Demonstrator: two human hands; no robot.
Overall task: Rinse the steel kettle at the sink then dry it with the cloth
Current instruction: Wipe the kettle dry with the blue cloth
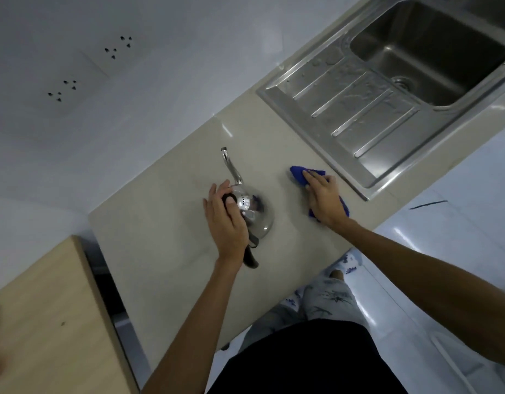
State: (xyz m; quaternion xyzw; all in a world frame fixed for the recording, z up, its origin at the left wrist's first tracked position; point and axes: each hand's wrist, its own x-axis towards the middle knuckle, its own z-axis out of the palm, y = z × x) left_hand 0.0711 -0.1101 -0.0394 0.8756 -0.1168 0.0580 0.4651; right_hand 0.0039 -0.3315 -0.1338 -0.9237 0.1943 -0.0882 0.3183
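The steel kettle (255,214) stands on the beige counter (166,223), its thin curved spout pointing away from me and its black handle toward me. My left hand (227,220) rests over the kettle's top, thumb on the black lid knob. To the right, my right hand (325,199) lies flat on the blue cloth (299,173), which is spread on the counter and shows at both ends of the hand. The steel sink (427,52) sits at the far right, its ribbed draining board (356,109) wet with droplets.
A white wall with several socket plates (89,69) runs along the counter's far side. A wooden surface (52,317) stands lower left, with a dark gap between it and the counter. The white tiled floor (433,251) lies to the right.
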